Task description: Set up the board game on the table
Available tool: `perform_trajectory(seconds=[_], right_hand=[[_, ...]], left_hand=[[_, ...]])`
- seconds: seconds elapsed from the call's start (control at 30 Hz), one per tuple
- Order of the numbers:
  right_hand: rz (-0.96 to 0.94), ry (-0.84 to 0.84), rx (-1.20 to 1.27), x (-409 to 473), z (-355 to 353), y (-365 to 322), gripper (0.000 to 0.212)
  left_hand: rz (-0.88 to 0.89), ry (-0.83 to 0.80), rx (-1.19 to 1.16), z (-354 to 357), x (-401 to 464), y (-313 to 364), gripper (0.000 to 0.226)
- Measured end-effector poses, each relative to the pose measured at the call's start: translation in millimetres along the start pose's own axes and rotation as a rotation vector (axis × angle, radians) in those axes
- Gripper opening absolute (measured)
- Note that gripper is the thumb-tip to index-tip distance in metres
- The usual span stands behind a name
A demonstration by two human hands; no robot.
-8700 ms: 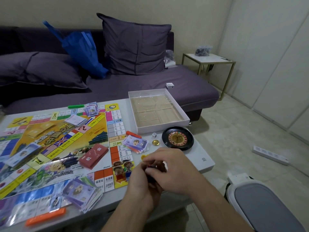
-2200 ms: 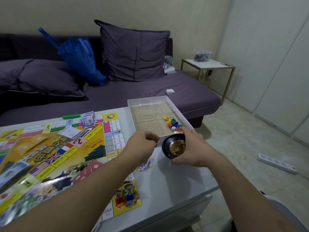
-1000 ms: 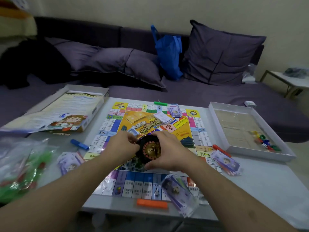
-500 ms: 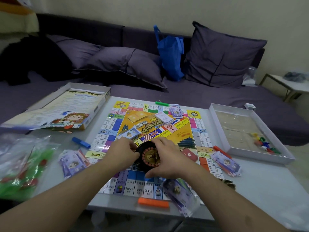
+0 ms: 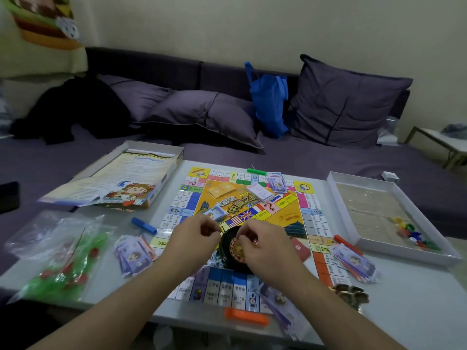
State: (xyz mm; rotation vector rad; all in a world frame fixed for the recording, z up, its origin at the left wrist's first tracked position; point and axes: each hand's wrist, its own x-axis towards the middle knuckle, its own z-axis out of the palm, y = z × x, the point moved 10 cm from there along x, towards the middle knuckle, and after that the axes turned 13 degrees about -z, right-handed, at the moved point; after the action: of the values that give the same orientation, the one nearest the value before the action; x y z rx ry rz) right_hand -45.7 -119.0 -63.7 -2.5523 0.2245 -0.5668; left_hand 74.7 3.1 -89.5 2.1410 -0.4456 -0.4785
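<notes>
The colourful game board [image 5: 252, 205] lies flat in the middle of the white table [image 5: 417, 299]. A small black roulette wheel [image 5: 233, 252] stands on the board's near half, between my hands. My right hand [image 5: 265, 248] reaches over the wheel, its fingertips curled down on the gold centre. My left hand [image 5: 194, 238] hovers just left of the wheel's rim with fingers curled and nothing visible in them. Card decks [image 5: 260, 192] and a red deck [image 5: 300, 248] lie on the board.
An open white tray [image 5: 331, 198] with coloured pawns [image 5: 414, 236] sits on the right, the box lid [image 5: 121, 183] back left. Banknote stacks [image 5: 134, 256], a bag of green and red pieces [image 5: 60, 256], an orange bar [image 5: 246, 317] and gold tokens [image 5: 350, 294] lie around.
The wheel was carried from the table's right end onto the board and set down. My left hand has come off its rim; my right fingers now sit on its centre.
</notes>
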Motion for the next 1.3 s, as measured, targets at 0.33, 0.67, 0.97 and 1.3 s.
perform_trajectory(seconds=[0.33,0.67,0.97,1.3], right_hand=[[-0.066,-0.063,0.124,-12,39,-49,0.013],[-0.028,-0.103,0.185,9,75,-76,0.018],[0.0,-0.096,0.205,22,79,-81,0.013],[0.004,-0.086,0.221,19,81,-87,0.013]], left_hand=[[-0.04,0.011,-0.14,-45,-12,-37,0.016],[-0.13,0.015,-0.228,-81,19,-63,0.018],[-0.149,-0.002,-0.257,-76,27,-63,0.017],[-0.162,0.009,-0.25,-76,23,-63,0.02]])
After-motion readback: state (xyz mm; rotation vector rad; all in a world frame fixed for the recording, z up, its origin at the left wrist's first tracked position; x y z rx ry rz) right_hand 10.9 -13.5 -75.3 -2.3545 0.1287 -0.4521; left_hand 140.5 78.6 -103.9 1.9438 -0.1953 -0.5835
